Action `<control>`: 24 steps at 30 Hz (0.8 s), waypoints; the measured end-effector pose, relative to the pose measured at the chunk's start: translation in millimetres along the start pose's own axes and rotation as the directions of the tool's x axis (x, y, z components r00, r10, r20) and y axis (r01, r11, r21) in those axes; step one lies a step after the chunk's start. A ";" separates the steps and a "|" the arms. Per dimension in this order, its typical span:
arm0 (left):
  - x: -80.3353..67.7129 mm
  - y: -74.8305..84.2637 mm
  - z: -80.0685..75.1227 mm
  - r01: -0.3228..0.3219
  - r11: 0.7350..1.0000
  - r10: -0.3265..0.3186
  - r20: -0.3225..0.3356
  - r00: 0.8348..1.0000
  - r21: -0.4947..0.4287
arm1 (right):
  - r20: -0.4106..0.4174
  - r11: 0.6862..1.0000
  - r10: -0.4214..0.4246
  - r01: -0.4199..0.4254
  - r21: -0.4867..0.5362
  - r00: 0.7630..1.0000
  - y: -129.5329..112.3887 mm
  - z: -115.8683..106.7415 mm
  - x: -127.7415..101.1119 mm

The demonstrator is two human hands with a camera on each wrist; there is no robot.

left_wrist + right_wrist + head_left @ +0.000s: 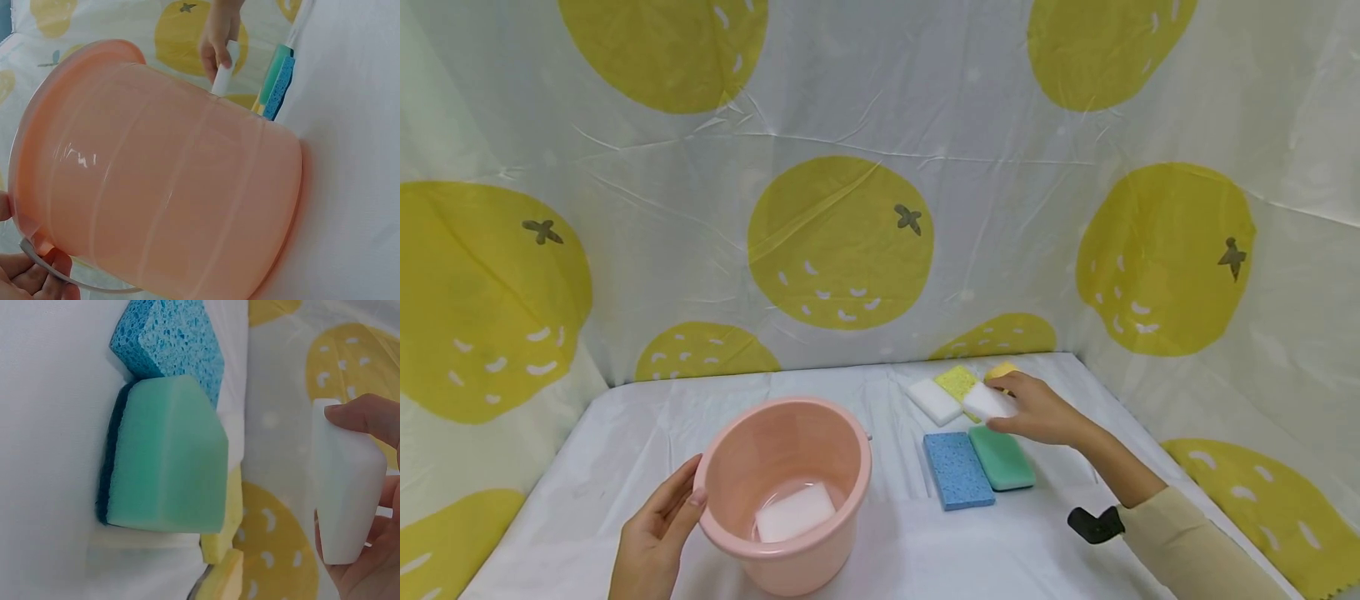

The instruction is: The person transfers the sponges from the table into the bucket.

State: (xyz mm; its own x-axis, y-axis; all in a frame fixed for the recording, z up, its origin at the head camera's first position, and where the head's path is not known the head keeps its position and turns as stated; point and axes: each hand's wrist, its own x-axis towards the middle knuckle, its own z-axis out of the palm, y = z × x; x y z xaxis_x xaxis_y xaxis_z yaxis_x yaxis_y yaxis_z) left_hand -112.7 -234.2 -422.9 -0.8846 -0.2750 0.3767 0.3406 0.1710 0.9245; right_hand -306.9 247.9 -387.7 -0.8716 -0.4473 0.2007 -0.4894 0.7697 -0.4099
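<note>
My left hand (653,533) grips the rim of a pink bucket (808,567) at its left side, thumb on the rim and fingers by the grey handle (53,272). Inside the bucket lies a white sponge (796,512). My right hand (1041,410) holds another white sponge (988,403) between thumb and fingers, raised above the table in the right wrist view. Below and around that hand are a blue sponge (957,471), a green sponge (1002,458) with a dark scouring side, a third white sponge (933,402) and a yellow sponge (957,382).
Another yellow sponge (1001,369) sits behind the right hand, partly hidden. A white cloth (895,542) covers the table. Curtains (985,208) with large yellow fruit prints rise at the back and both sides.
</note>
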 end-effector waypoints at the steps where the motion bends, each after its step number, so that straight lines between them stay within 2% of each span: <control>1: 0.0 -0.2 0.0 -0.002 1.000 0.002 0.001 1.000 -0.002 | 0.000 1.000 -0.012 0.012 -0.001 1.000 -0.7 -0.3 1.0; 18: 2.0 -2.1 -0.8 -0.009 1.000 0.009 -0.002 1.000 -0.010 | 0.030 0.991 -0.128 0.129 -0.027 0.991 -37.6 -1.5 19.1; 24: 1.6 -2.7 -0.6 -0.001 1.000 0.001 -0.001 1.000 -0.030 | 0.037 0.989 -0.145 0.146 -0.026 0.989 -48.2 -0.9 25.2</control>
State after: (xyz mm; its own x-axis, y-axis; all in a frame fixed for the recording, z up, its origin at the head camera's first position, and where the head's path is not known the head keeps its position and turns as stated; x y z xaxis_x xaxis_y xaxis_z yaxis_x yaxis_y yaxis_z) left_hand -114.8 -235.6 -424.7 -0.8839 -0.2763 0.3774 0.3505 0.1429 0.9256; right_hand -305.3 199.9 -362.0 -0.7897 -0.5708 0.2248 -0.6120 0.7075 -0.3533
